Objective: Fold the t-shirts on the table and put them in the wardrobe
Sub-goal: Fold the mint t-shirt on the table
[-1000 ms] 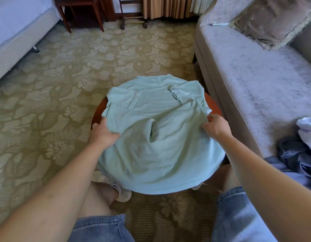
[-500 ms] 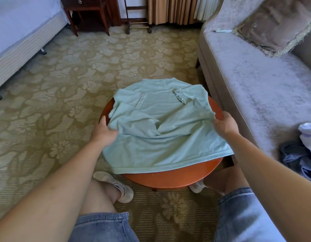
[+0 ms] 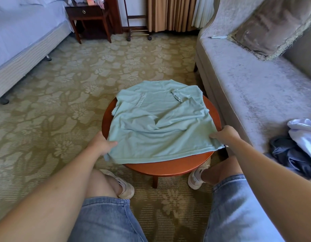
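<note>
— What can go wrong here, do you think?

— The pale green t-shirt lies spread on the round table, and I think the table is too small for it. The far end, with the collar, hangs over the far rim, and the near left corner passes over the side. If the person pulls the hem too hard, the whole cloth may slide off onto the carpet.

— And the fold itself?

— There is a deep wrinkle in the middle. If the hem is carried forward over it, the wrinkle may be pressed inside the fold. The two sleeves are turned in on top, and a quick lift can throw them open again.

— What do the hands do?

— The left hand grips the near left corner of the hem, with the thumb lying on top of the cloth. The fingers I cannot see; they seem to be under the edge. The right hand is closed on the near right corner, with the fingers curled over the cloth, just at the rim of the table.

— Nothing else in them?

— Nothing. More clothes, a white piece and a dark piece, wait on the sofa. I see no wardrobe from here.
</note>
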The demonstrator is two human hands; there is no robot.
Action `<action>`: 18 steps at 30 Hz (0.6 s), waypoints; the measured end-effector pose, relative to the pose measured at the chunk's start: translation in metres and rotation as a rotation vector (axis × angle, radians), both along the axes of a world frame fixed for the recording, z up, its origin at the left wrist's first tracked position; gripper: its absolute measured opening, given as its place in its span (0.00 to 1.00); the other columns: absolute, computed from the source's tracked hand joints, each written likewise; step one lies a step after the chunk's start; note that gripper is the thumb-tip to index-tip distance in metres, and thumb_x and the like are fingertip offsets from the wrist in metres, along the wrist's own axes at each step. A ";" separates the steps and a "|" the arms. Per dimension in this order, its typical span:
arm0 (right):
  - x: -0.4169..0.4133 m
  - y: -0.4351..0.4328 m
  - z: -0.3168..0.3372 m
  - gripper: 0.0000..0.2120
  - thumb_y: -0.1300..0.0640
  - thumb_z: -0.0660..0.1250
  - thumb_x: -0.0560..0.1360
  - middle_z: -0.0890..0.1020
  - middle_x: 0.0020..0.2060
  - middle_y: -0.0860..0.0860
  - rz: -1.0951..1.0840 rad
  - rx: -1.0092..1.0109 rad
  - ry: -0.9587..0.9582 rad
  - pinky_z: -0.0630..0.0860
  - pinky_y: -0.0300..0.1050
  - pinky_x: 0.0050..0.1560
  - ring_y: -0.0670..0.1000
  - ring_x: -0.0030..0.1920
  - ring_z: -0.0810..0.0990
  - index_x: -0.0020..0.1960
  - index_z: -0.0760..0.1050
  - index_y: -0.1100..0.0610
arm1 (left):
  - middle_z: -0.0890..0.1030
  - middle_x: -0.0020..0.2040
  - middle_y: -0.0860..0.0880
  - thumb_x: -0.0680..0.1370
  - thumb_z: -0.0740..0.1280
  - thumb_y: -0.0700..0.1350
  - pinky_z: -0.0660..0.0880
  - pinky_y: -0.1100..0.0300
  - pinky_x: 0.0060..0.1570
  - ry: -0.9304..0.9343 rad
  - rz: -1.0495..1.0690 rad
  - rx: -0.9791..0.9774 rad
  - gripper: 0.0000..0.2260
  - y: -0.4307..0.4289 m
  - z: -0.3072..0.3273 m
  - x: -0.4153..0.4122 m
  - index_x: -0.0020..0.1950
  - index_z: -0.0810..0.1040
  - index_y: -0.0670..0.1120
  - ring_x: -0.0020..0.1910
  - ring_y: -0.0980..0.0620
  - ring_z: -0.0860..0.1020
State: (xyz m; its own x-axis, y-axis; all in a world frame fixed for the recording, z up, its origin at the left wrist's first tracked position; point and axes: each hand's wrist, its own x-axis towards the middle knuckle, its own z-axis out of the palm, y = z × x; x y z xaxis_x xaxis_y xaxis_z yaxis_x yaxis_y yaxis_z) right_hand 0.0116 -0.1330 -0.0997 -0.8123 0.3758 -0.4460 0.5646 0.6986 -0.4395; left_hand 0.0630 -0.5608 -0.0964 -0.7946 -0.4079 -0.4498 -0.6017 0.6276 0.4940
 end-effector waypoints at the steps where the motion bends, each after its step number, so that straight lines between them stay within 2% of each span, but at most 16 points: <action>1: 0.003 0.001 -0.001 0.22 0.52 0.74 0.72 0.77 0.40 0.55 -0.030 -0.030 0.000 0.70 0.45 0.32 0.54 0.38 0.76 0.57 0.73 0.65 | 0.75 0.68 0.44 0.70 0.75 0.52 0.74 0.50 0.59 0.037 0.016 0.000 0.34 0.000 0.002 0.002 0.72 0.66 0.46 0.62 0.40 0.75; 2: 0.004 0.003 -0.003 0.19 0.53 0.74 0.72 0.78 0.38 0.56 -0.064 -0.072 0.004 0.71 0.45 0.31 0.54 0.35 0.77 0.55 0.75 0.66 | 0.73 0.70 0.44 0.72 0.73 0.49 0.73 0.49 0.61 0.059 0.021 -0.006 0.33 0.002 0.006 0.003 0.74 0.65 0.46 0.65 0.41 0.74; 4: 0.008 0.008 -0.006 0.16 0.56 0.74 0.72 0.80 0.39 0.59 -0.123 -0.190 0.019 0.77 0.47 0.33 0.57 0.36 0.79 0.53 0.77 0.68 | 0.66 0.75 0.45 0.74 0.70 0.44 0.70 0.48 0.66 0.057 0.005 -0.004 0.36 0.009 0.015 0.004 0.79 0.57 0.48 0.70 0.41 0.69; 6: 0.010 0.009 -0.007 0.14 0.59 0.73 0.72 0.79 0.37 0.60 -0.148 -0.275 0.033 0.73 0.45 0.32 0.57 0.34 0.75 0.52 0.78 0.68 | 0.61 0.78 0.46 0.74 0.70 0.42 0.67 0.49 0.68 0.036 -0.025 0.023 0.39 0.013 0.019 0.003 0.80 0.53 0.50 0.73 0.42 0.65; 9: 0.012 0.009 -0.006 0.11 0.60 0.71 0.74 0.75 0.34 0.59 -0.137 -0.332 0.062 0.66 0.43 0.29 0.54 0.30 0.69 0.50 0.78 0.68 | 0.59 0.79 0.46 0.75 0.71 0.42 0.66 0.48 0.70 -0.011 -0.073 0.068 0.40 0.016 0.020 0.001 0.80 0.51 0.49 0.74 0.43 0.63; 12: 0.011 0.007 -0.001 0.06 0.62 0.68 0.75 0.76 0.33 0.58 -0.102 -0.322 0.153 0.68 0.43 0.29 0.54 0.29 0.70 0.50 0.77 0.64 | 0.61 0.77 0.45 0.77 0.69 0.41 0.68 0.50 0.67 0.011 -0.097 0.063 0.35 0.021 0.022 0.001 0.80 0.54 0.48 0.72 0.43 0.66; 13: 0.011 0.006 0.000 0.05 0.64 0.67 0.74 0.76 0.34 0.58 -0.090 -0.317 0.187 0.69 0.43 0.29 0.54 0.30 0.72 0.50 0.76 0.63 | 0.64 0.75 0.44 0.78 0.67 0.40 0.71 0.51 0.62 0.032 -0.101 0.070 0.32 0.023 0.021 0.002 0.79 0.56 0.48 0.68 0.43 0.70; 15: 0.010 0.005 0.001 0.08 0.64 0.67 0.75 0.77 0.37 0.58 -0.092 -0.339 0.237 0.70 0.43 0.29 0.53 0.31 0.73 0.52 0.72 0.60 | 0.73 0.65 0.43 0.80 0.63 0.41 0.72 0.56 0.43 0.070 -0.118 0.085 0.23 0.026 0.019 0.003 0.75 0.64 0.51 0.48 0.46 0.76; 16: 0.010 0.004 0.002 0.09 0.64 0.66 0.75 0.77 0.38 0.58 -0.097 -0.366 0.251 0.70 0.43 0.29 0.53 0.31 0.74 0.53 0.71 0.58 | 0.75 0.59 0.43 0.81 0.62 0.42 0.69 0.58 0.36 0.084 -0.129 0.094 0.19 0.027 0.018 0.003 0.72 0.67 0.51 0.38 0.49 0.74; 17: 0.010 0.003 0.002 0.08 0.65 0.65 0.75 0.76 0.38 0.58 -0.095 -0.400 0.259 0.71 0.44 0.30 0.53 0.31 0.74 0.53 0.71 0.58 | 0.75 0.54 0.44 0.81 0.61 0.42 0.66 0.58 0.32 0.097 -0.137 0.106 0.15 0.027 0.017 0.002 0.68 0.69 0.51 0.33 0.51 0.70; 18: 0.010 0.001 0.003 0.07 0.66 0.65 0.76 0.76 0.37 0.57 -0.087 -0.441 0.258 0.71 0.43 0.30 0.52 0.30 0.73 0.51 0.72 0.58 | 0.74 0.52 0.44 0.82 0.60 0.42 0.65 0.58 0.31 0.111 -0.144 0.120 0.13 0.026 0.017 0.001 0.65 0.71 0.51 0.32 0.51 0.69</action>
State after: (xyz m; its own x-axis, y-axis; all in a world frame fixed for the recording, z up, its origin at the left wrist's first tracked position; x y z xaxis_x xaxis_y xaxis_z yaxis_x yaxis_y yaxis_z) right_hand 0.0214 -0.1320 -0.0967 -0.8911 0.2682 -0.3661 0.4463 0.3713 -0.8142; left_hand 0.0640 -0.5343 -0.0791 -0.8882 -0.2354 -0.3946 -0.4478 0.6361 0.6284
